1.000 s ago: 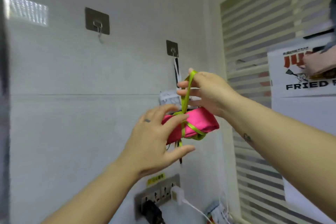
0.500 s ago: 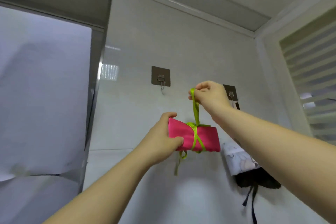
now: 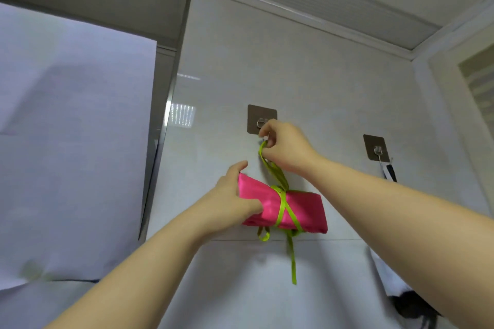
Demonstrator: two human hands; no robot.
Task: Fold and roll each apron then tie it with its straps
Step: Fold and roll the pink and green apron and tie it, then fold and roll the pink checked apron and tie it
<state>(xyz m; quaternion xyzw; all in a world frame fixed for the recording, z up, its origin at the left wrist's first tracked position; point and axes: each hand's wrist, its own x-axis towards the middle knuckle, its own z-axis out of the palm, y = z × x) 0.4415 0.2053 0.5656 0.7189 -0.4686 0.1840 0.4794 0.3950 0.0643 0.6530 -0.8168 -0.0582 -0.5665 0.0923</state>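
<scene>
Tied apron roll lifted to the hook

The left hand (image 3: 232, 200) grips the left end of the glossy pink apron roll (image 3: 296, 208), held up below the hook. The right hand (image 3: 286, 148), lower half a second ago, now pinches the thin lime strap loop (image 3: 274, 169) at the steel hook (image 3: 261, 122). This bundle looks finished.

The left hand (image 3: 232, 201) is gripping the left end of the rolled apron (image 3: 302, 208) before the wall (image 3: 320, 75). Above it, the right hand (image 3: 287, 148) is pinching the strap loop (image 3: 274, 171) at a wall hook (image 3: 261, 116). A second wall hook (image 3: 376, 150) is sitting further right.
</scene>
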